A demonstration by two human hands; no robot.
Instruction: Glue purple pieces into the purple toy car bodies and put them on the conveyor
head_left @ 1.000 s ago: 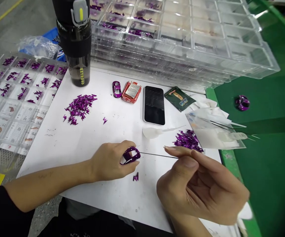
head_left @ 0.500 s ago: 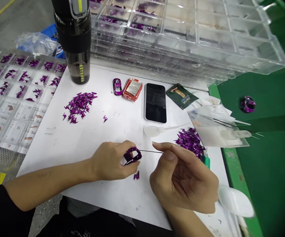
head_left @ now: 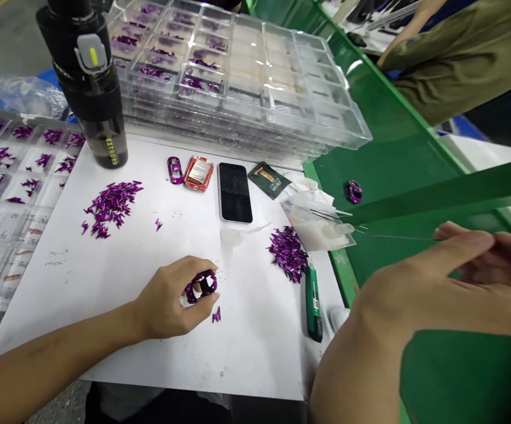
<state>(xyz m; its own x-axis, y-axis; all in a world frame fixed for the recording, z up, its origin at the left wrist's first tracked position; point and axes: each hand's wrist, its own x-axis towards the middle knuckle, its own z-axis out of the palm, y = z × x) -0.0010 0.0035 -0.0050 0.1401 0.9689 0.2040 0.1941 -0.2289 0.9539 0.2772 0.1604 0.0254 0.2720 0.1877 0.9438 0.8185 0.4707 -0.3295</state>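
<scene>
My left hand [head_left: 167, 300] rests on the white sheet [head_left: 118, 277] and pinches a shiny purple toy car shell [head_left: 201, 285] between thumb and fingers. One small purple piece [head_left: 216, 316] lies just below it. My right hand [head_left: 449, 282] is over the green belt [head_left: 414, 171] at the right, fingers pinched on a thin needle-like rod [head_left: 392, 237] whose tip points left toward a clear plastic piece [head_left: 317, 227]. A heap of purple pieces [head_left: 288, 253] lies between the two hands.
A second purple heap [head_left: 111, 206], a black bottle [head_left: 89, 82], a purple car body [head_left: 175, 169], a red packet [head_left: 198, 173], a phone [head_left: 234, 192] and a green pen [head_left: 313, 300] lie on the sheet. Stacked clear trays [head_left: 237, 88] stand behind. Another person's sleeve [head_left: 458, 53] is top right.
My right hand drew the thin rod away from the car shell and swung far right over the green belt. The view turned right. My left hand kept holding the shell.
</scene>
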